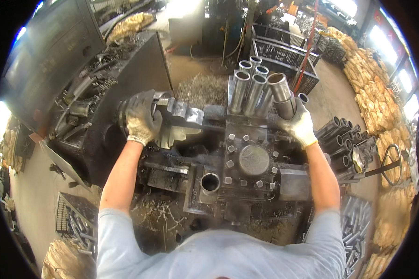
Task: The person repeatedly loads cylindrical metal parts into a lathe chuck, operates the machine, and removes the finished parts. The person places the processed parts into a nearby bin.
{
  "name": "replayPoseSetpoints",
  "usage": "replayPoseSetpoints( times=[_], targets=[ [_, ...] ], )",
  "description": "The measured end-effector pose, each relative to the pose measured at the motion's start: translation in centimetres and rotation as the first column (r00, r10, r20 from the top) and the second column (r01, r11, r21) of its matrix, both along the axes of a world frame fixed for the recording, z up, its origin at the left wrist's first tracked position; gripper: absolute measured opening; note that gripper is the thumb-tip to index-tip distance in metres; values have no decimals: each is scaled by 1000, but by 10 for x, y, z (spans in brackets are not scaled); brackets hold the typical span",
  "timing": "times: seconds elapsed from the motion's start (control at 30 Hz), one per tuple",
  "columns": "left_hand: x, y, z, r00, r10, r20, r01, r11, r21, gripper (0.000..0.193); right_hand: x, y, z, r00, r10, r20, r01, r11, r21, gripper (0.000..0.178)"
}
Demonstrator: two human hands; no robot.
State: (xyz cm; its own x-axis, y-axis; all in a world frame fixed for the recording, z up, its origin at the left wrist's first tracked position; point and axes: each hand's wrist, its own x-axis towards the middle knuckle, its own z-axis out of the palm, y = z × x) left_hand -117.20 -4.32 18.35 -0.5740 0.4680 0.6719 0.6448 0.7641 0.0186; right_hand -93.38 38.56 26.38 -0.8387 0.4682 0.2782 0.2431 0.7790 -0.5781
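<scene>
My left hand (144, 118), in a dirty white and grey work glove, is curled over the lathe chuck (181, 114) on the left. Stepped metal jaws stick out of the chuck to the right of my fingers. In a matching glove, my right hand (300, 125) grips a metal tube (279, 88) by its lower part; its open end tilts up and left. Just left of it, several similar tubes (249, 90) stand upright in a group behind the square tool post (242, 139). My right fingertips are partly hidden behind the tube.
A short upright tube (210, 182) stands before the tool post. At the right lie stacked tubes (342, 144) beside a handwheel (392, 163). Black crates (288, 51) sit at the back. Metal shavings (202, 88) lie behind the lathe, and tan sacks (375, 100) line the right side.
</scene>
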Motion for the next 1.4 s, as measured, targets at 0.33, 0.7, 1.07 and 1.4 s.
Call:
replayPoseSetpoints(
  times=[0.33, 0.7, 1.07, 1.4],
  targets=[
    [265, -18, -16, 625, -720, 302, 495, 665, 559, 90, 132, -256, 24, 895, 444, -32, -417, 862, 288, 72],
    [305, -37, -135, -175, -939, 295, -828, 302, 473, 53, 167, -271, -189, 738, 526, 423, -57, 674, -737, 71],
    [299, -41, -115, 130, -769, 626, -360, 552, 752, 99, 195, -224, -162, 965, 262, 29, -264, 961, 85, 46],
    [215, 47, -85, 543, -602, 585, 116, 744, 658, 78, 219, -251, -141, 759, 158, 632, -219, 976, 19, 41]
  ],
)
